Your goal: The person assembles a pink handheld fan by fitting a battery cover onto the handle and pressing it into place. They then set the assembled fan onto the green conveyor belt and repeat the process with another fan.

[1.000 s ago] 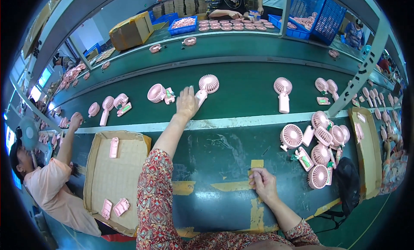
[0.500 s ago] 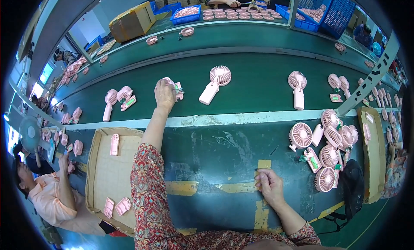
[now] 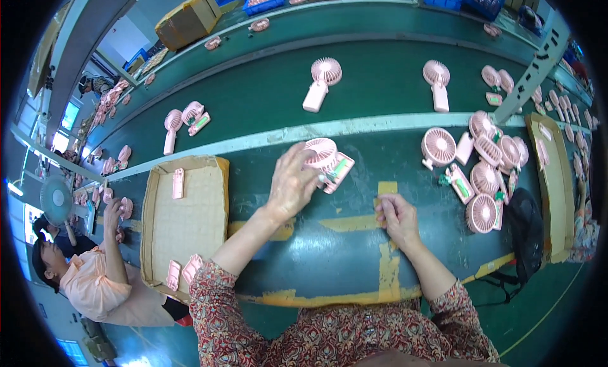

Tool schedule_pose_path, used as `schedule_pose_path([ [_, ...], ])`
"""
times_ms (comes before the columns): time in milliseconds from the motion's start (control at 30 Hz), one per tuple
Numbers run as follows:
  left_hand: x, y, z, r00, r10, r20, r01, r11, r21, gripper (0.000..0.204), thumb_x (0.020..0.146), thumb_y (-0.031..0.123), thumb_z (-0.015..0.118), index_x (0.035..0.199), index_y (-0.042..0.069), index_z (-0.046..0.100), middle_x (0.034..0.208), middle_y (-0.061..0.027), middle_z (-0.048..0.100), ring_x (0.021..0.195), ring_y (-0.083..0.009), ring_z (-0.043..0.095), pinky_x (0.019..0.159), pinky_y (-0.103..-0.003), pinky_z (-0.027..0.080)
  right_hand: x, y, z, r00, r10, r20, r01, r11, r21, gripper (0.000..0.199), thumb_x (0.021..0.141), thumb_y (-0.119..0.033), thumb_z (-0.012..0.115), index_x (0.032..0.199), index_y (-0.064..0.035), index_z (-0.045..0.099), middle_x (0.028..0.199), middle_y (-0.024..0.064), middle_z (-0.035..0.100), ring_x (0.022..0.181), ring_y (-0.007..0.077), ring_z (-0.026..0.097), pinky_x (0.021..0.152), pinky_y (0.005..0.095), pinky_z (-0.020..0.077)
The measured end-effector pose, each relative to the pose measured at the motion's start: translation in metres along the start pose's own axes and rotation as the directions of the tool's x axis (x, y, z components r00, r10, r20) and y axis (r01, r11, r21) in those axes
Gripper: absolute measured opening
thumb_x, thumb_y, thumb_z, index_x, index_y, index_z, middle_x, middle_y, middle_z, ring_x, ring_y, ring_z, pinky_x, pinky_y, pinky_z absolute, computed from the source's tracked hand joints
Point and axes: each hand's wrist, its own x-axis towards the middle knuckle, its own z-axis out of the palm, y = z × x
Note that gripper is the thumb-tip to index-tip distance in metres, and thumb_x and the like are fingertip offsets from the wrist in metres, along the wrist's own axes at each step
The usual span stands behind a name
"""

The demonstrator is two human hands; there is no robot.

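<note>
My left hand is closed around a pink handheld fan above the near table. The fan's handle half hangs beside the round head, with a green part inside it. Lower right of it, my right hand rests near a strip of yellow tape, fingers curled together; anything inside them is hidden. To the right lies a heap of pink fans, some with handles opened to a green part.
A cardboard tray holding a few pink shells sits at left; another cardboard tray stands at right beside a black bag. Beyond the pale rail, the green belt carries several pink fans. A co-worker sits at left.
My left hand has brought the fan from the belt over the rail to the near table. My right hand stays by the tape. The view has tilted down.
</note>
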Motion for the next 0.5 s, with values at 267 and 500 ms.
schedule_pose_path([
  [267,-0.047,0.064,-0.023,0.992,-0.085,0.098,0.106,0.969,-0.223,0.030,0.066,-0.002,0.065,0.095,0.006,0.065,0.116,-0.0125,0.056,0.116,-0.0311,0.049,0.098,-0.042,0.039,0.001,-0.001,-0.005,0.999,-0.021,-0.036,0.024,0.996,0.088,0.017,0.094,-0.011,0.048,0.103,-0.0011,0.059,0.084,0.0054,0.064,0.072,0.0085,0.060,0.062,0.0244,0.0505],
  [500,-0.009,0.030,0.002,0.747,-0.497,0.441,0.651,0.680,-0.338,0.068,0.078,0.033,0.068,0.126,-0.010,0.044,0.120,-0.0244,0.055,0.111,-0.0305,0.055,0.094,-0.036,0.042,0.016,-0.029,-0.002,0.832,-0.494,0.253,0.555,0.729,-0.400,0.025,0.082,-0.005,0.058,0.106,-0.0012,0.059,0.111,0.0132,0.060,0.107,0.0310,0.055,0.091,0.0390,0.0442],
])
